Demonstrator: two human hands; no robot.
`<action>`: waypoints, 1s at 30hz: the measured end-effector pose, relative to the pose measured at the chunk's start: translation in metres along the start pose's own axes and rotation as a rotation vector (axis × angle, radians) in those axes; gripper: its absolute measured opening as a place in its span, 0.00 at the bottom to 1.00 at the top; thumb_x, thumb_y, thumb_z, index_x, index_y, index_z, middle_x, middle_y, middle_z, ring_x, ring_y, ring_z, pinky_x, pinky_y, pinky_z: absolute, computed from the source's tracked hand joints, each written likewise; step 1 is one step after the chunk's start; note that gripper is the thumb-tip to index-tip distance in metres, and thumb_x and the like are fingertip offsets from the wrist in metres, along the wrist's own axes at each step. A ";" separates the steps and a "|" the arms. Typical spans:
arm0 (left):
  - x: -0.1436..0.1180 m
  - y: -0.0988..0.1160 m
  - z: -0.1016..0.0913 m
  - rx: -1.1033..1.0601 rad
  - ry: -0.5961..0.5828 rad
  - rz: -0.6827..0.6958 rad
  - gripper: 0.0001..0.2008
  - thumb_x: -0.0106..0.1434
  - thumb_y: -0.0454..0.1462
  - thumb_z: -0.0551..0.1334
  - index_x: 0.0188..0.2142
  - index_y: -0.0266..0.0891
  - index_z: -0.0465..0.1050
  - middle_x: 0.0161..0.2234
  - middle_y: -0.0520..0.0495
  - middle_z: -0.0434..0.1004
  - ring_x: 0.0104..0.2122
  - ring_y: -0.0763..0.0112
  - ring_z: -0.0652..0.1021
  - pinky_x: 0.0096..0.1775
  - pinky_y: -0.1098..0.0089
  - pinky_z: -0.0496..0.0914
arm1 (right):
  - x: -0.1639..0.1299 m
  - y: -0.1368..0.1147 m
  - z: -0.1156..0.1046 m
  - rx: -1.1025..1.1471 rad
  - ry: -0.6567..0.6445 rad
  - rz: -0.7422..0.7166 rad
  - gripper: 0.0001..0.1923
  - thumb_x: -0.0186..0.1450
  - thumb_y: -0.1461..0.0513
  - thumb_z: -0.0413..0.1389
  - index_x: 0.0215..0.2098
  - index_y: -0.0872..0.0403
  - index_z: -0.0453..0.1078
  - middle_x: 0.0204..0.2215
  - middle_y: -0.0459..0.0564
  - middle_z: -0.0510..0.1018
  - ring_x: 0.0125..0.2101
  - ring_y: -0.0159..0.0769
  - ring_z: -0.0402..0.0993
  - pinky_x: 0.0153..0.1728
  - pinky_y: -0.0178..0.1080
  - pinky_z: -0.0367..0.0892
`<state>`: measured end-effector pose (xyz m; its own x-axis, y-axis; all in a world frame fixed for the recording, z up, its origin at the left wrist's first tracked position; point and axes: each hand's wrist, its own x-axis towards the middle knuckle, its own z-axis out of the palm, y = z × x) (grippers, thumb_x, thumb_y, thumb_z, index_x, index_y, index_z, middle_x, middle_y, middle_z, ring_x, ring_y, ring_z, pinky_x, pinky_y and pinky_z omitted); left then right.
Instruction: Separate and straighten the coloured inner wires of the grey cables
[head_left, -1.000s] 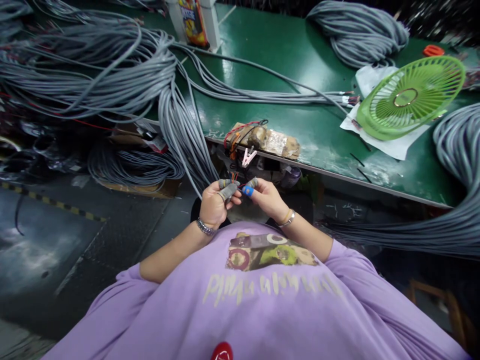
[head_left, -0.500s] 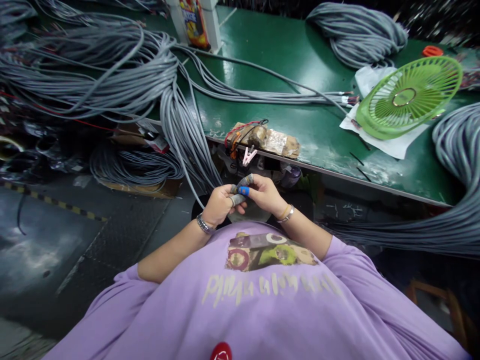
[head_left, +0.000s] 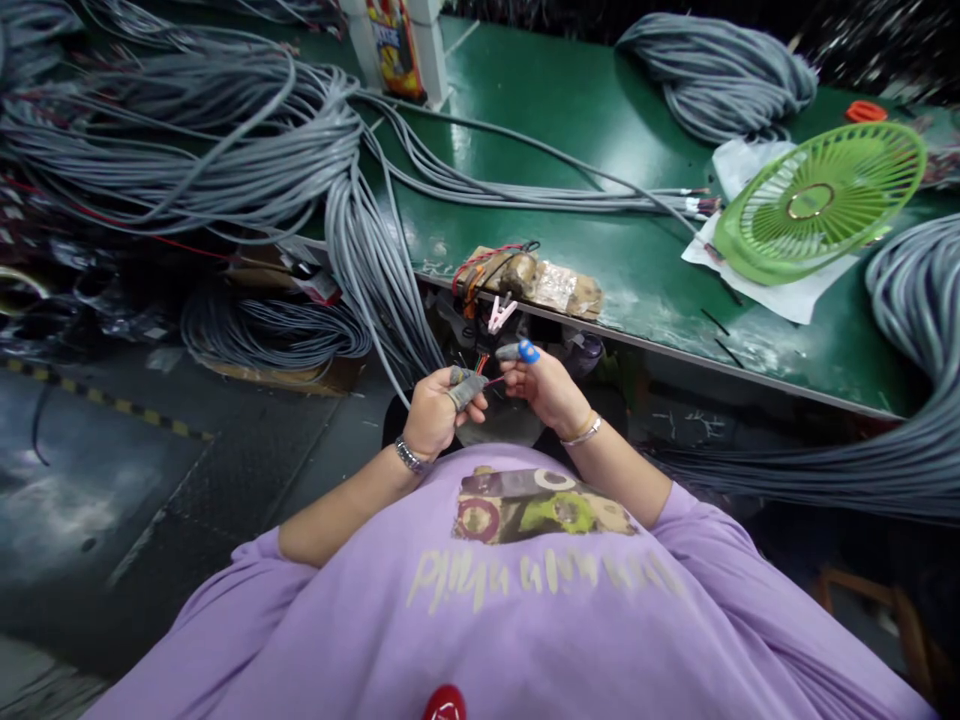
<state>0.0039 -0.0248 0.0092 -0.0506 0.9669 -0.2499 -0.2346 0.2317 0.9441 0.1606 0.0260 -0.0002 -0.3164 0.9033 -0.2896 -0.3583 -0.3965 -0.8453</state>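
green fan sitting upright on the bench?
No: the green fan lies tilted back on white paper on the green table, its grille facing up toward the camera.

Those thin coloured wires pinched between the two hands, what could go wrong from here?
The left hand grips the grey cable end while the right hand draws one thin wire sideways; a hard pull might snap it or strip it unevenly. Other coloured strands fan out beside it, so the wrong one could get caught. The heavy grey cable bundle hangs off the green table edge and could drag the end out of the grip.
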 end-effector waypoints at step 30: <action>0.011 -0.006 0.004 -0.040 0.125 0.028 0.13 0.51 0.44 0.69 0.28 0.37 0.72 0.20 0.53 0.73 0.15 0.81 0.69 0.16 0.80 0.56 | -0.007 0.010 0.008 -0.261 -0.051 -0.165 0.19 0.48 0.51 0.67 0.23 0.55 0.67 0.19 0.42 0.70 0.22 0.27 0.62 0.25 0.33 0.62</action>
<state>0.0084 -0.0150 0.0017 -0.1778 0.9515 -0.2509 -0.2694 0.1982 0.9424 0.1518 0.0147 -0.0033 -0.3190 0.9399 -0.1217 -0.1728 -0.1839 -0.9676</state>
